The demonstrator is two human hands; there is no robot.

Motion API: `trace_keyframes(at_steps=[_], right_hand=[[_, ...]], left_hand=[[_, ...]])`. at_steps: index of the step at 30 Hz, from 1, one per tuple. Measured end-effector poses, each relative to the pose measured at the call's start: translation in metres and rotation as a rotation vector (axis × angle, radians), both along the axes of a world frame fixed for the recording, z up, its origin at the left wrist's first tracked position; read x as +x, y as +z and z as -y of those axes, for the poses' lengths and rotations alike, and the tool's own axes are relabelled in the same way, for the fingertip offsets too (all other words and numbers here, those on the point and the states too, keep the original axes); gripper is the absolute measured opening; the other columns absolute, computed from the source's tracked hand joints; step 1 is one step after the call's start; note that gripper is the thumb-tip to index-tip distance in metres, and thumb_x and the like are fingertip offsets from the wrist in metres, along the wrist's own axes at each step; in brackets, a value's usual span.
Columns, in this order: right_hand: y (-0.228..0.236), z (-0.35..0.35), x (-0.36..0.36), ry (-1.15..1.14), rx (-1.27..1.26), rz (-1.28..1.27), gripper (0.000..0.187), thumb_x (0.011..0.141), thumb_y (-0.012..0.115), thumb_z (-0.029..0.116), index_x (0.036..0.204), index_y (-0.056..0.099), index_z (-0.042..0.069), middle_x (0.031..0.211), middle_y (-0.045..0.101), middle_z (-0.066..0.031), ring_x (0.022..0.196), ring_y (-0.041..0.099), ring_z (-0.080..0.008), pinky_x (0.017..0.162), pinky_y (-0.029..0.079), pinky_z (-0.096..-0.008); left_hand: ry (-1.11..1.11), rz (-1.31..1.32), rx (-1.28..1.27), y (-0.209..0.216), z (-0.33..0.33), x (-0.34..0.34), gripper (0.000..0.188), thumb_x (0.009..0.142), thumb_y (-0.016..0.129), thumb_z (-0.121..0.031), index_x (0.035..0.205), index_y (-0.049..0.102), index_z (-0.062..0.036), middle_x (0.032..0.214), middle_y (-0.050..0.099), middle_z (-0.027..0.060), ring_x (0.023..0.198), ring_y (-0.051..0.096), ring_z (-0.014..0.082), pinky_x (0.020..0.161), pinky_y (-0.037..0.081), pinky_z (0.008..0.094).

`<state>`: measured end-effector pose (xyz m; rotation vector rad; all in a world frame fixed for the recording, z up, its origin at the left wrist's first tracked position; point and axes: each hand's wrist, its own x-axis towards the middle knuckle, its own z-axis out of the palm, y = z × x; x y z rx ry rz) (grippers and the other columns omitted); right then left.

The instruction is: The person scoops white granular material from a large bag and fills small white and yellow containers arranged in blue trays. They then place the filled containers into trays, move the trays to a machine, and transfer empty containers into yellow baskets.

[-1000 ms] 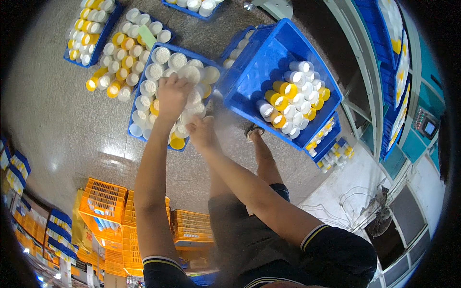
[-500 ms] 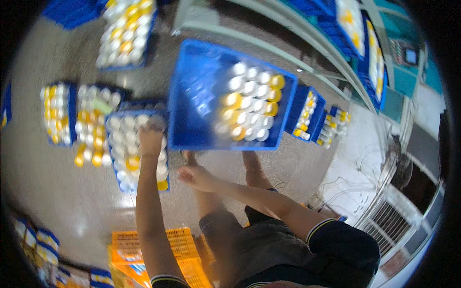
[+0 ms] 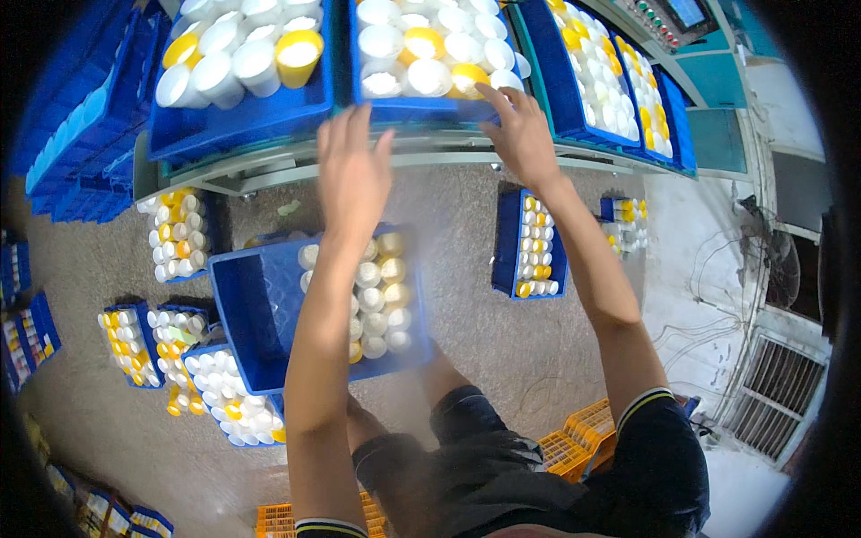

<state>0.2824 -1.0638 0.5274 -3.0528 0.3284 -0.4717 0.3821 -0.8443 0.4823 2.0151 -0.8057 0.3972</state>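
Both my hands reach forward to a blue crate (image 3: 421, 111) packed with white and yellow cups (image 3: 423, 78) on a pale metal bench. My left hand (image 3: 352, 175), slightly blurred, has its fingers stretched out by the crate's near left corner. On the other side, my right hand (image 3: 525, 136) is spread beside the near right corner, its fingertips close to a yellow cup (image 3: 468, 81). Whether either hand touches the crate I cannot tell. Neither holds anything visible. Beneath my left forearm is a partly filled blue crate (image 3: 247, 309), its cups grouped at the right.
More cup-filled crates line the bench, one (image 3: 242, 133) at left and several at right. Blue crates (image 3: 90, 134) are stacked at far left. Crates of cups (image 3: 130, 348) stand on the floor, another (image 3: 508, 247) at right. Orange crates (image 3: 574, 439) sit by my legs.
My left hand has left the cup crate at the left and reached forward to the bench. My right hand has moved from near my legs up to the bench. The view has shifted forward.
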Motion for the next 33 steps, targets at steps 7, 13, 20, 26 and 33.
trace_keyframes(at_steps=[7, 13, 20, 26, 33], right_hand=[[-0.007, 0.06, 0.026, 0.085, 0.174, -0.264, 0.025, 0.083, 0.072, 0.018, 0.106, 0.067, 0.01, 0.1, 0.066, -0.0169, 0.097, 0.062, -0.032, 0.083, 0.048, -0.0451], [-0.013, 0.082, 0.031, 0.281, 0.208, -0.318, 0.043, 0.085, 0.069, 0.039, 0.11, 0.068, 0.005, 0.102, 0.069, -0.019, 0.097, 0.065, -0.036, 0.085, 0.05, -0.0438], [0.027, 0.089, 0.038, 0.152, 0.284, -0.347, 0.031, 0.08, 0.077, 0.027, 0.099, 0.072, 0.003, 0.087, 0.07, -0.0172, 0.075, 0.067, -0.0269, 0.07, 0.052, -0.036], [0.104, -0.016, -0.028, 0.081, 0.07, -0.127, 0.025, 0.08, 0.071, -0.001, 0.104, 0.073, 0.005, 0.104, 0.073, -0.0118, 0.095, 0.07, -0.0221, 0.087, 0.054, -0.0341], [0.066, -0.273, -0.124, 0.144, 0.693, -0.401, 0.022, 0.075, 0.078, 0.002, 0.096, 0.072, 0.003, 0.099, 0.073, -0.0093, 0.089, 0.069, -0.0163, 0.08, 0.055, -0.0298]], left_hand=[[0.196, -0.019, 0.43, 0.009, 0.108, 0.033, 0.032, 0.083, 0.072, -0.03, 0.083, 0.071, 0.0015, 0.085, 0.069, 0.0197, 0.082, 0.064, 0.0367, 0.076, 0.052, 0.0426], [0.268, -0.235, 0.65, 0.011, 0.127, 0.052, 0.016, 0.078, 0.06, -0.013, 0.076, 0.075, -0.0077, 0.079, 0.072, 0.015, 0.076, 0.068, 0.0298, 0.067, 0.053, 0.0416], [0.34, 0.041, 0.208, 0.066, 0.075, 0.023, 0.01, 0.074, 0.065, -0.016, 0.072, 0.072, -0.0094, 0.071, 0.067, 0.0135, 0.074, 0.065, 0.0317, 0.068, 0.047, 0.045], [0.213, -0.033, -0.003, 0.108, -0.097, -0.054, 0.011, 0.076, 0.075, -0.021, 0.076, 0.07, -0.0108, 0.076, 0.066, 0.0054, 0.076, 0.056, 0.025, 0.066, 0.037, 0.0385], [0.489, -0.435, 0.392, 0.054, -0.399, -0.15, 0.008, 0.074, 0.075, -0.008, 0.079, 0.07, -0.0046, 0.076, 0.064, 0.0082, 0.075, 0.055, 0.0278, 0.067, 0.037, 0.0383]])
